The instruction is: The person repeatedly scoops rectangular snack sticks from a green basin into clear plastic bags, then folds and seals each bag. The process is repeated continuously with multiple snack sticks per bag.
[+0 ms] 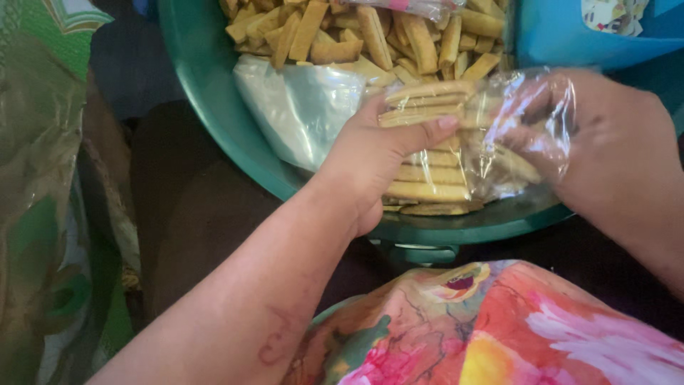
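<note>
My left hand (370, 153) grips the side of a clear plastic bag (491, 142) stuffed with a stack of long tan biscuits (427, 175), thumb pressed across the top. My right hand (605, 142) is pushed into the bag's open mouth from the right, its fingers wrapped in the plastic. The bag rests over the near rim of a big green basin (214, 93). Loose biscuits (370, 32) of the same kind fill the basin behind it.
A pile of empty clear bags (299, 103) lies inside the basin at the left. A blue container (570, 36) stands at the upper right. Green patterned cloth (43, 199) lies at the left, and a bright floral garment (499, 328) covers my lap.
</note>
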